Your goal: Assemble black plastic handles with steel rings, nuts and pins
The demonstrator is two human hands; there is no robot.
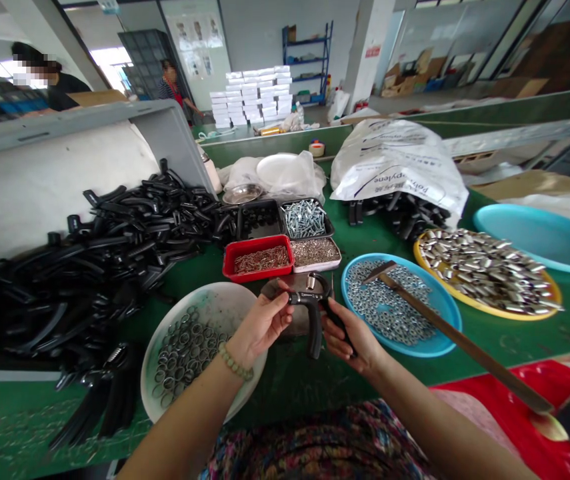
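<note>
Between my hands is a black hand grip exerciser (315, 313) with a metal coil spring at its top. My left hand (263, 325) pinches the spring end with its fingers. My right hand (347, 337) wraps around one black handle. Below my left wrist lies a white plate (225, 300) holding many small metal rings. To the right of my right hand, a blue plate (417, 348) holds metal nuts, with a long flat brown bar (459, 340) resting across it. A large pile of black plastic handles (89, 267) lies to the left.
A red tray (259, 241) of small pins and several small bins of screws stand ahead on the green bench. Further right are a yellow plate (479, 308) of metal sleeves, a teal basin (539, 237) and a white sack (399, 163). Two people stand in the background.
</note>
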